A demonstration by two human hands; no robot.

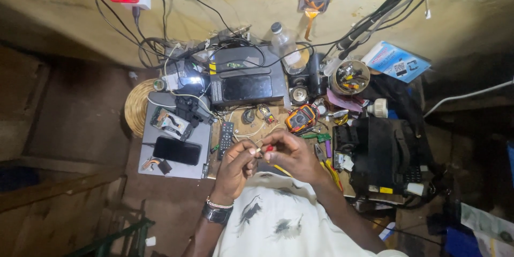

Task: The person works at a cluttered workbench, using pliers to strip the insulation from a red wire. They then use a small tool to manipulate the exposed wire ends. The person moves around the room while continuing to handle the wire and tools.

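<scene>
Hands (265, 156) (both) on red-tipped wire (264, 149)

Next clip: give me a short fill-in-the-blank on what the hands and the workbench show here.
1. The left hand and right hand together pinch a small part with a ____ tip.
2. A wristwatch sits on the ____ wrist.
3. The dark phone lies screen-up on a grey ____.
4. The orange-edged multimeter lies ____ the hands, toward the wall.

Missing words: red; left; laptop; beyond
</scene>
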